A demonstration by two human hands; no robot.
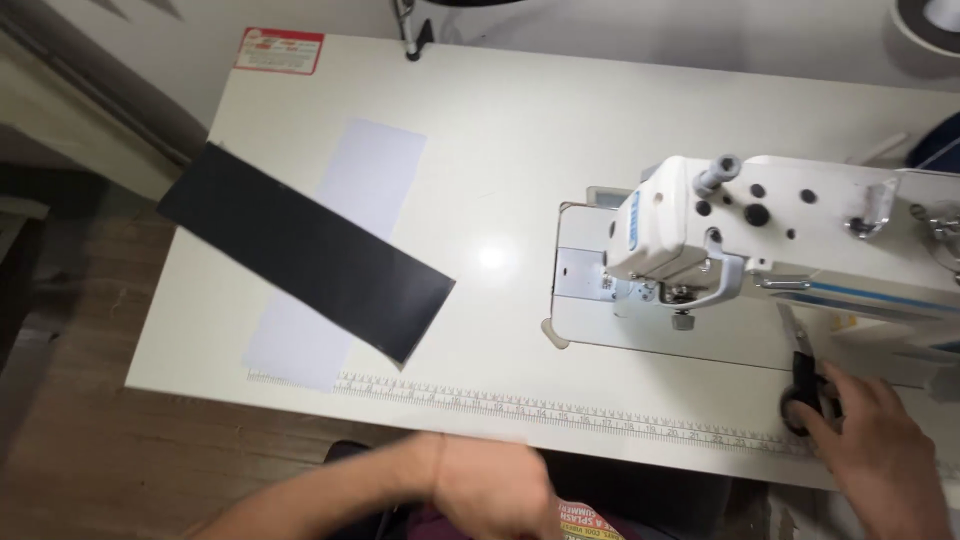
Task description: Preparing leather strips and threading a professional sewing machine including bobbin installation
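- white table [520, 130], carrying everything here; its far edge meets a pale wall
- black rectangular strip [305, 250], lying slantwise near the table's left edge, one corner jutting past that edge; it lies across the pale sheet
- pale lilac sheet [375, 170], long and narrow, running from mid-table toward the near edge, near the left corner
- printed ruler scale [560, 412] along the near edge of the table
- white sewing machine [790, 235] at the right side, its head over a white bed plate
- red-and-white label [279, 50] at the far left corner
- brown wooden floor [70, 440] beyond the left edge
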